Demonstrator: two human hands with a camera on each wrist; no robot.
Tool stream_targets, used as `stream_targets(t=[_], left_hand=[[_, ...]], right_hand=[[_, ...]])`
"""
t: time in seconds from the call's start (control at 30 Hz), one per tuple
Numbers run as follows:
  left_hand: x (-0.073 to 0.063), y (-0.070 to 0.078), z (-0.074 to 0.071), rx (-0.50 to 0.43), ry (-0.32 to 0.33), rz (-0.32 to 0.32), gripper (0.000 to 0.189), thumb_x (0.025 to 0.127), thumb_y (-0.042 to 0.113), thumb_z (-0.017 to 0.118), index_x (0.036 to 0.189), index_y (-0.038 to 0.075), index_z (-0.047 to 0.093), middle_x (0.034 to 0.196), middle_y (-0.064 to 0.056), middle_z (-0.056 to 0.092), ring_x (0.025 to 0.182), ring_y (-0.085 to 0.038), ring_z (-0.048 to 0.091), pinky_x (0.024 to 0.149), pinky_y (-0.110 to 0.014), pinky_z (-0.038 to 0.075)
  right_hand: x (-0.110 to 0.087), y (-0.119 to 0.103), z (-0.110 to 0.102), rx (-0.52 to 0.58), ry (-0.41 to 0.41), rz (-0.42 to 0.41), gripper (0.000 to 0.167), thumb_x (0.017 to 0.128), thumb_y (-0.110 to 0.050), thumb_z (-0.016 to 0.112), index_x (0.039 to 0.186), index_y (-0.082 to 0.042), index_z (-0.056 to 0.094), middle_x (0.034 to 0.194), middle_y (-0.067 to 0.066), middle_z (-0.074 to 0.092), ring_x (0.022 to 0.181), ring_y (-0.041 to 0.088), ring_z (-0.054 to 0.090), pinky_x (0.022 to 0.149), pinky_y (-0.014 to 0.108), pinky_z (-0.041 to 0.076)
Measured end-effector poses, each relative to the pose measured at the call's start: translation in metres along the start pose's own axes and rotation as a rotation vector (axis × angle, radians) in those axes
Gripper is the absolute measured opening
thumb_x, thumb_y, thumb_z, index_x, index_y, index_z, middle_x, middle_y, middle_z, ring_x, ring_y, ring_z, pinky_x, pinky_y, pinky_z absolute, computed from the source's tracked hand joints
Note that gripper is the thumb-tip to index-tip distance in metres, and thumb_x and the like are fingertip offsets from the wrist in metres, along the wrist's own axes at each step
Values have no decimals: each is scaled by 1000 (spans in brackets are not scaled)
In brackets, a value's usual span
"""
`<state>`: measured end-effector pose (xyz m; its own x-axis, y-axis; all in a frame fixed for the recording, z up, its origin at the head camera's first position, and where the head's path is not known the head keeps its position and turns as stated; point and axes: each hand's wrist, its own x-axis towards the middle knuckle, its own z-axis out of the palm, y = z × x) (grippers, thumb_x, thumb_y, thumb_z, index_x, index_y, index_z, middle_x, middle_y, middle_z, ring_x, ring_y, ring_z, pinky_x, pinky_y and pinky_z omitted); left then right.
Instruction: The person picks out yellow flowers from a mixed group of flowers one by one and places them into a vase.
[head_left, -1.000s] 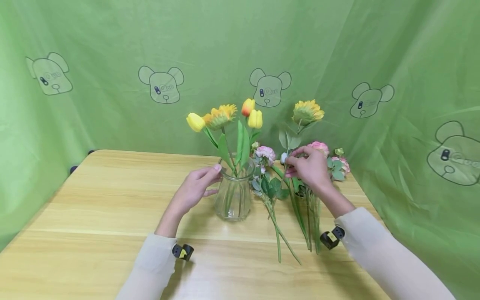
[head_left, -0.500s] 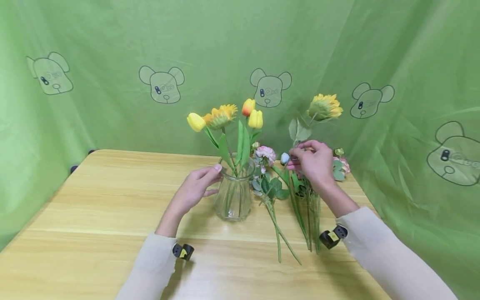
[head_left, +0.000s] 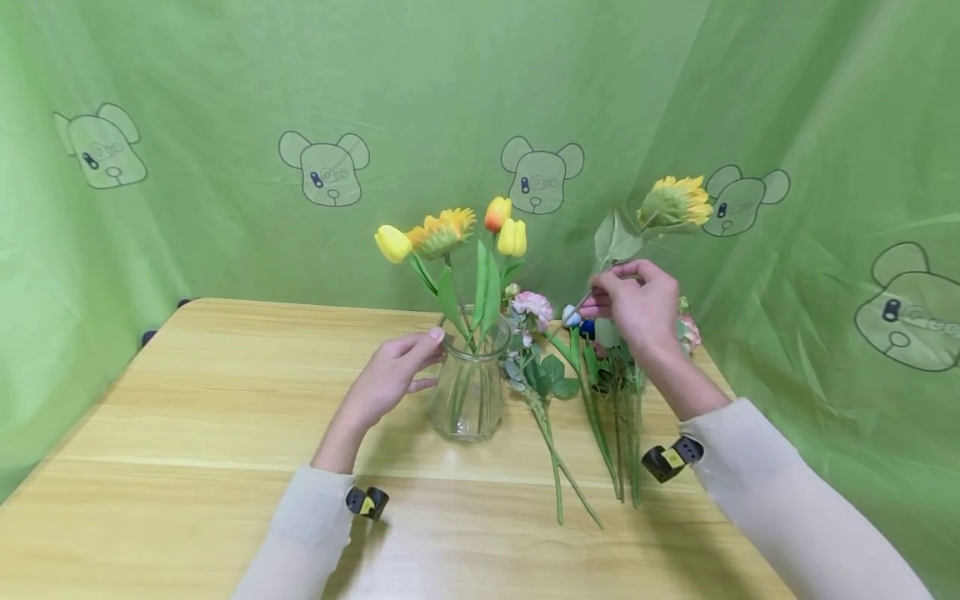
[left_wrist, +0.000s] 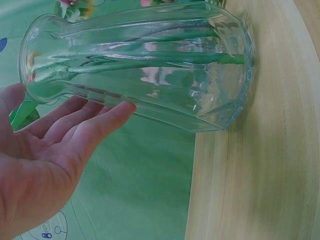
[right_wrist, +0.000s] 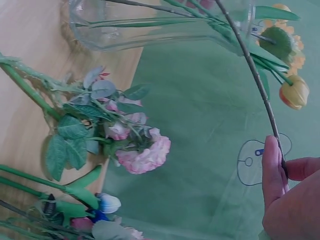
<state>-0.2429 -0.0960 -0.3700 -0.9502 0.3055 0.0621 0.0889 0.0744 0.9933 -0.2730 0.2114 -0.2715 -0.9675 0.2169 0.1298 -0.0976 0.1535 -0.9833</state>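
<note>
A clear glass vase (head_left: 467,408) stands upright, holding a sunflower (head_left: 442,233), two yellow tulips (head_left: 512,238) and an orange-yellow tulip (head_left: 497,214). My left hand (head_left: 390,371) is at the vase's left side, thumb at the rim; in the left wrist view its fairly straight fingers (left_wrist: 107,122) touch the glass. Raised on the right, my right hand (head_left: 643,308) pinches the stem of another sunflower (head_left: 673,202) between thumb and fingers. That flower leans right, head up, and its thin stem (right_wrist: 255,75) slants down towards the vase, overlapping it in the right wrist view.
Right of the vase, pink carnation-like flowers (head_left: 532,308) lie with crossed stems on the wooden table (head_left: 225,400). Further right are a white-blue tulip (head_left: 572,315) and more flowers, partly hidden behind my right hand. A green curtain (head_left: 420,75) hangs behind the table.
My right hand has lifted the sunflower and moved it up and to the right, its head tilting further right. The left hand and the vase have stayed in place.
</note>
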Motion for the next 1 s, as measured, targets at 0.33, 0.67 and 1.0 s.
stream_targets(t=[0.33,0.67,1.0], left_hand=[[1,0,0,-3,11,-5,67,103,55,50,142,1,55,155,-15,48,140,-33,50,103,-43,57],[1,0,1,0,3,3,68,103,56,50,142,1,54,156,-15,47,141,-33,50,103,-45,57],[1,0,1,-7,6,0,68,103,55,50,142,0,54,156,-15,47,141,-33,50,103,-44,57]], right_hand=[[4,-16,-1,76,27,-6,16,100,-9,64,111,-1,55,77,2,73,67,14,75,72,30,67],[0,-17,9,84,3,-35,17,99,-8,64,109,-2,51,77,1,73,70,15,76,77,31,66],[-13,-19,20,-44,-24,-73,26,97,-17,70,115,-6,55,78,-5,77,71,13,76,78,26,65]])
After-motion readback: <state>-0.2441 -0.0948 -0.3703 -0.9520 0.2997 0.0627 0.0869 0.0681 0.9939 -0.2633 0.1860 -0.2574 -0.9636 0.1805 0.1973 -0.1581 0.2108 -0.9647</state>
